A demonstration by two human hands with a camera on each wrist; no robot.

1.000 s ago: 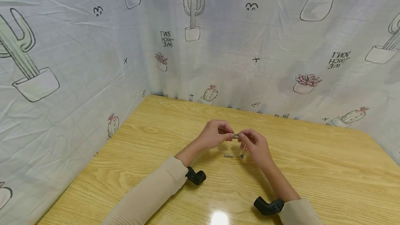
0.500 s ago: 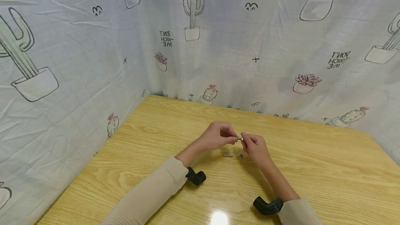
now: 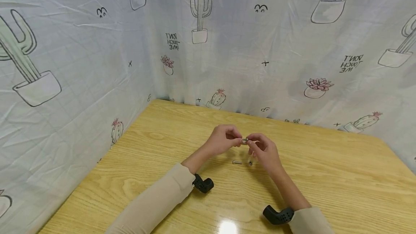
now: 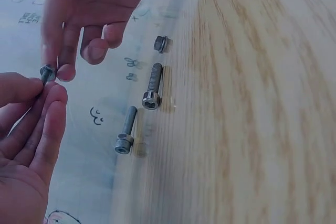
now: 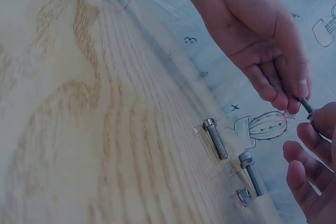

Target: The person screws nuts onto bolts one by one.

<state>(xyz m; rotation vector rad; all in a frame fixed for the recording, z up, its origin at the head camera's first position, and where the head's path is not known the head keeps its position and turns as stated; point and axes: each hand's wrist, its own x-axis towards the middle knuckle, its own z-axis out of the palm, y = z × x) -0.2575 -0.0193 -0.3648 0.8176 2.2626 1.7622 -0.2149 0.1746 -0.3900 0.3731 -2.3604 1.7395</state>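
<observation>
My left hand (image 3: 223,141) pinches a small metal bolt (image 5: 305,104) between thumb and fingertips, above the table. At the bolt's right end is a flange nut (image 4: 47,70), which my right hand (image 3: 265,151) pinches with thumb and index finger. The left fingers hide the bolt's other end. Below the hands lie a socket-head bolt (image 4: 153,85) with a bare thread and a loose flange nut (image 4: 160,44). Another socket-head bolt (image 4: 126,128), carrying a nut near its head, lies alongside, seen clearly in both wrist views.
The wood-grain table (image 3: 325,176) stretches out around the hands. A pale curtain (image 3: 240,46) with printed cacti hangs behind it and on the left. Black wrist mounts (image 3: 203,183) sit at both sleeve cuffs.
Half a second ago the right fingers were lower and turned, with the nut exposed; now they have swung back up around it. Left hand and bolt have risen slightly. The parts on the table stay put.
</observation>
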